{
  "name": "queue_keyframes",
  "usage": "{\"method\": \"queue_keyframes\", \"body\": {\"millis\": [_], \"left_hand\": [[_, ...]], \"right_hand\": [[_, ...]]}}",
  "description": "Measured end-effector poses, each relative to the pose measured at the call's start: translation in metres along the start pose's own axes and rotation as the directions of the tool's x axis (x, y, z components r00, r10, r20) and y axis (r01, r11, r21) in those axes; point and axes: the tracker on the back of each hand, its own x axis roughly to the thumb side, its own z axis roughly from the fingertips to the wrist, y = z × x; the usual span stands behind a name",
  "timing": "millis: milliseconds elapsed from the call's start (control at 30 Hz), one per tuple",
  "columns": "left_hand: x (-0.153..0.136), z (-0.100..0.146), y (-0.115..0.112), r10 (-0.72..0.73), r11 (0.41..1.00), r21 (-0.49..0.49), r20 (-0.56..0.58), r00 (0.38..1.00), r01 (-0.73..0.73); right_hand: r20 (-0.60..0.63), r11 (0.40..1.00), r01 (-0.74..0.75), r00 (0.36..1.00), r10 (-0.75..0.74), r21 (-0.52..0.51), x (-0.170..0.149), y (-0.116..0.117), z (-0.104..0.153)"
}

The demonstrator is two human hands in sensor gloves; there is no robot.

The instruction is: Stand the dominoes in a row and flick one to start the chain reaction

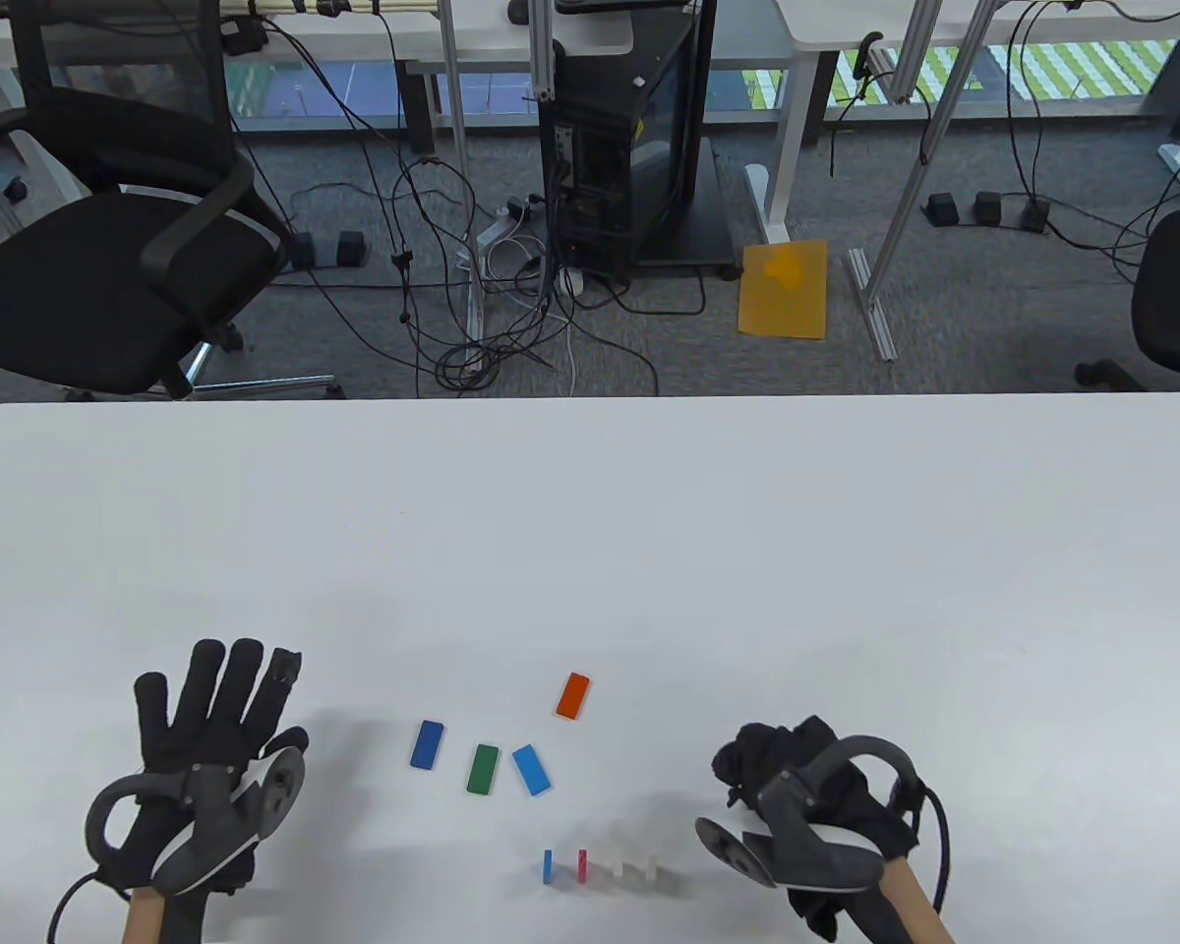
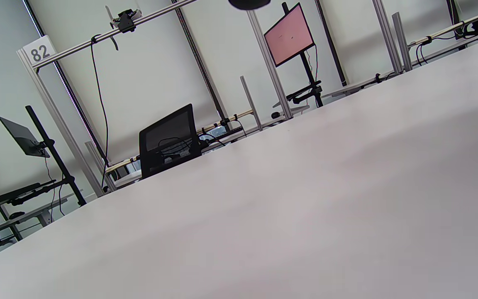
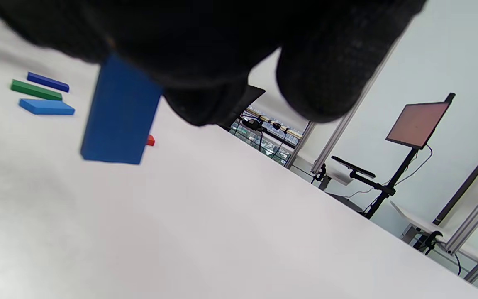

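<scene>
Standing in row, near table's front edge [image 1: 354, 924]: blue domino [image 1: 548, 866], pink domino [image 1: 582, 865], two white dominoes [image 1: 636, 869]. Lying flat, still to stand: dark blue [image 1: 428, 743], green [image 1: 483, 768], light blue [image 1: 531, 769], orange [image 1: 572, 695]. Right hand [image 1: 806, 796] pinching another blue domino [image 3: 118, 120], just above tabletop. Left hand [image 1: 206, 757] spread flat, empty. Flick outstanding. Wide bare surface beyond; row's right end close to right hand.
</scene>
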Motion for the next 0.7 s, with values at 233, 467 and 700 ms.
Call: {"method": "queue_keyframes", "body": {"millis": [233, 467, 700], "left_hand": [[0.000, -0.001, -0.004, -0.022, 1.000, -0.022, -0.008, 1.000, 0.022], [0.001, -0.002, -0.006, -0.041, 0.999, -0.033, -0.004, 0.999, 0.041], [0.003, -0.002, -0.005, -0.036, 0.999, -0.021, 0.001, 0.999, 0.036]], "right_hand": [[-0.024, 0.987, 0.141, 0.989, -0.143, -0.073, 0.008, 0.017, 0.022], [0.041, 0.989, 0.128, 0.991, -0.126, -0.071, 0.018, 0.021, 0.024], [0.076, 0.990, 0.121, 0.990, -0.115, -0.073, 0.030, 0.022, 0.023]]}}
